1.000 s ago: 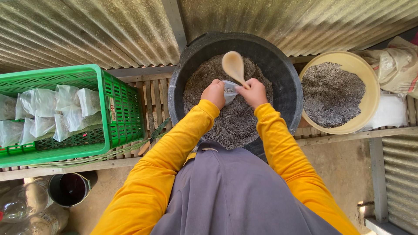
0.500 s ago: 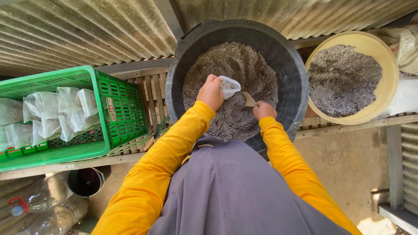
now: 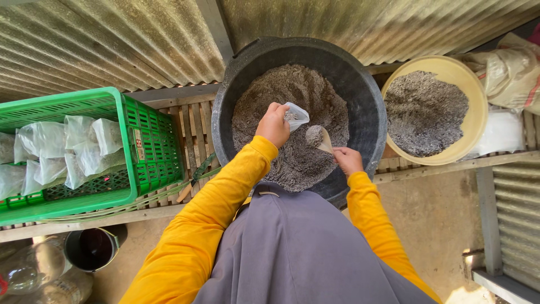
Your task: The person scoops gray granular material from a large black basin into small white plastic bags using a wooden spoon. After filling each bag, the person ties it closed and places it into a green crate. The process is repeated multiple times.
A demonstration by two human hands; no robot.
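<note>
A large black tub (image 3: 368, 107) of grey soil mix sits on a slatted wooden bench in front of me. My left hand (image 3: 274, 125) holds a small clear plastic bag (image 3: 295, 115) open above the soil. My right hand (image 3: 348, 160) grips a pale wooden spoon (image 3: 318, 137) loaded with grey mix, its bowl just below and right of the bag's mouth. Both arms wear yellow sleeves.
A green plastic crate (image 3: 132, 152) with several filled clear bags stands at the left. A yellow basin (image 3: 475, 93) of darker grey mix sits at the right, with sacks (image 3: 514, 70) behind it. Corrugated metal sheeting forms the back wall. A dark bucket (image 3: 91, 249) stands on the floor below left.
My right hand dropped from the bag, scooped soil low in the tub, and has lifted the filled spoon toward the bag. My left hand kept holding the bag.
</note>
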